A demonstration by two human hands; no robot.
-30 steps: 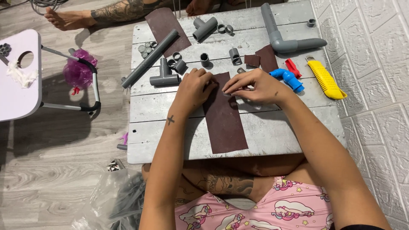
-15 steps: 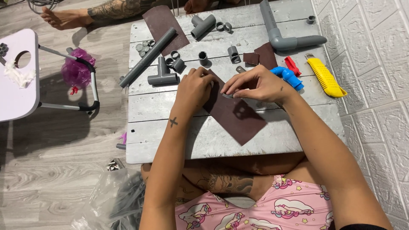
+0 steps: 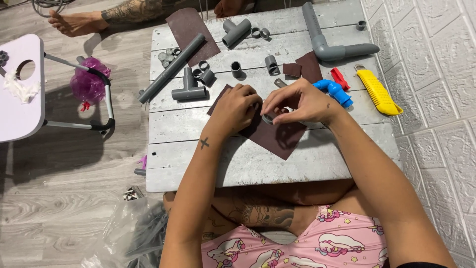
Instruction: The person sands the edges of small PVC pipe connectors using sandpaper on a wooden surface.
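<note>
My left hand (image 3: 235,106) grips the upper edge of a dark brown sandpaper sheet (image 3: 277,141) that lies askew on the grey wooden table (image 3: 198,168). My right hand (image 3: 305,101) pinches a small grey ring fitting (image 3: 269,118) against that sheet, between the two hands. The fingertips of both hands nearly touch. Most of the fitting is hidden by my fingers.
Behind my hands lie a long grey pipe (image 3: 171,69), two T fittings (image 3: 188,90), several short couplings, an elbowed pipe (image 3: 325,44), a blue elbow (image 3: 336,92), a red piece (image 3: 339,78) and a yellow utility knife (image 3: 378,93). A white stool (image 3: 20,89) and another person's foot (image 3: 74,22) are on the left.
The sandpaper sheet has turned from lengthwise to diagonal and slid right. My hands have drawn together over the small fitting.
</note>
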